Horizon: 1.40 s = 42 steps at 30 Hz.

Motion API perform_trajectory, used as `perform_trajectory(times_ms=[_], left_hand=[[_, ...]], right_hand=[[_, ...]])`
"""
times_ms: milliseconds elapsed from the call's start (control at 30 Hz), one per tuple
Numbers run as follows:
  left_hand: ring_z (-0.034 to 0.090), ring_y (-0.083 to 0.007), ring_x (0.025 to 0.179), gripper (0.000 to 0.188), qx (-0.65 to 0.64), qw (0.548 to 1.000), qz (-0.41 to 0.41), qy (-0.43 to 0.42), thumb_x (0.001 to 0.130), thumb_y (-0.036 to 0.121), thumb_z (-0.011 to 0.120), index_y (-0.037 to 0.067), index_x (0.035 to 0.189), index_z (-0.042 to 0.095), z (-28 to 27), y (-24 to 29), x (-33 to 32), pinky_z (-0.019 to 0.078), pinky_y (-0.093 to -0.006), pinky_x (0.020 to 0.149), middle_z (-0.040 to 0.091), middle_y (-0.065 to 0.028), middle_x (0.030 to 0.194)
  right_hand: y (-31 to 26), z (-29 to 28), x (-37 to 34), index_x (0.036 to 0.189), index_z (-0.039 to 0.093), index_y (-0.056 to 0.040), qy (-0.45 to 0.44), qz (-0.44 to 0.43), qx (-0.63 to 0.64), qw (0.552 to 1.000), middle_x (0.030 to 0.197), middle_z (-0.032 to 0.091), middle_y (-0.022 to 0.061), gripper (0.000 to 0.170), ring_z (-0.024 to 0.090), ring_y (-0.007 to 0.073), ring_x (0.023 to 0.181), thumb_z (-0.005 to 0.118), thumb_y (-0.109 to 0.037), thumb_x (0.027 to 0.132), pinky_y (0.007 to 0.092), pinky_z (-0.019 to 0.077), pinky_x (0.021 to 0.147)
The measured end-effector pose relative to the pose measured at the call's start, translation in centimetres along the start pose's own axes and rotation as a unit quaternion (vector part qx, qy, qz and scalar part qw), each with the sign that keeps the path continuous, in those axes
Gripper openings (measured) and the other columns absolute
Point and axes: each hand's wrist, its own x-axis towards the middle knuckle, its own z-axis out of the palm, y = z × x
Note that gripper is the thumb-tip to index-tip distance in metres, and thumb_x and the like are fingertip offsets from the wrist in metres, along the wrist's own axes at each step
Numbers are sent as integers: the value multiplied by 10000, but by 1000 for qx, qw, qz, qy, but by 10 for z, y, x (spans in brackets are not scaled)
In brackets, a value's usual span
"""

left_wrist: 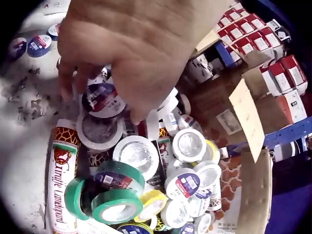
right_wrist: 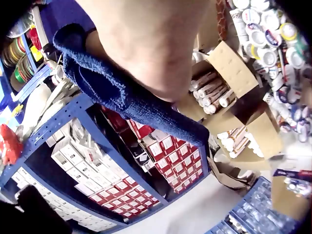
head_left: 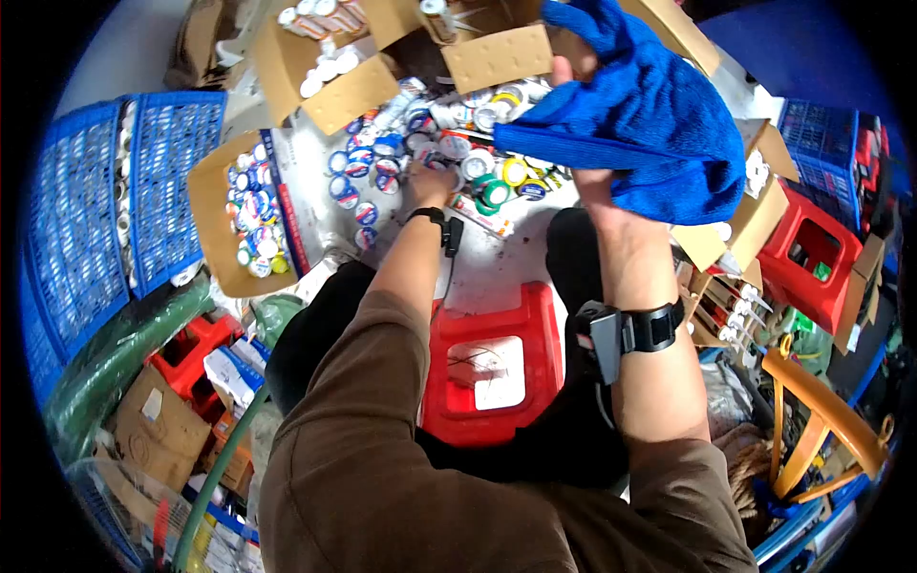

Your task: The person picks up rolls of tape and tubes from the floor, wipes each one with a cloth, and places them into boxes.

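Note:
My left hand (head_left: 432, 183) reaches down into a heap of tape rolls. In the left wrist view its fingers and thumb come down on both sides of a tape roll (left_wrist: 104, 102) with a dark blue and red label, pinching it. White rolls (left_wrist: 136, 156), green rolls (left_wrist: 117, 206) and a yellow roll (left_wrist: 151, 204) lie close by. A printed sealant tube (left_wrist: 63, 180) lies left of them. On the other side, my right hand (head_left: 604, 196) grips a blue cloth (head_left: 659, 124), raised over the heap's right side. The cloth hides much of that hand.
At the left stands a carton (head_left: 212, 201) of rolls beside blue crates (head_left: 81, 229). Open cartons (head_left: 497, 59) with tubes stand behind the heap. A red stool (head_left: 492, 430) is between the knees. Another red stool (head_left: 812, 239) stands right. Blue shelving (right_wrist: 146, 187) holds boxes.

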Motion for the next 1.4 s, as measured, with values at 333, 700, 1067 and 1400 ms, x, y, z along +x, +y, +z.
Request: perform_trajectory(times_ms=[333, 700, 1067, 1400], left_hand=[[605, -420, 1092, 675, 54, 996, 31, -71, 744, 378, 740, -17, 1243, 515, -15, -24, 13, 490, -473, 941, 609, -272, 1193], [536, -420, 1177, 859, 119, 933, 339, -28, 731, 376, 793, -29, 1362, 374, 84, -102, 54, 481, -455, 965, 494, -311, 1292], [601, -129, 801, 580, -433, 895, 103, -21, 815, 154, 793, -20, 1242, 442, -19, -5, -23, 485, -257, 711, 632, -71, 883], [596, -161, 1055, 358, -473, 807, 304, -183, 841, 91, 705, -3, 1172, 605, -265, 108, -113, 480, -300, 902, 637, -104, 1145]], right_hand=[[12, -4, -5, 1364, 435, -48, 37, 12, -54, 998, 1260, 586, 109, 391, 572, 206, 1125, 411, -252, 1031, 364, 472, 995], [29, -6, -13, 1366, 435, -60, 45, 26, -82, 995, 1236, 600, 97, 393, 590, 196, 1080, 455, -239, 1017, 349, 492, 949], [34, -11, -1, 1368, 436, -72, 123, -16, -202, 971, 1211, 615, 85, 402, 607, 185, 1034, 500, -225, 1002, 333, 512, 904], [110, 18, -19, 1316, 506, -17, 13, -48, -623, 780, 1174, 614, 215, 565, 607, 322, 1104, 656, -358, 891, 389, 454, 966]])
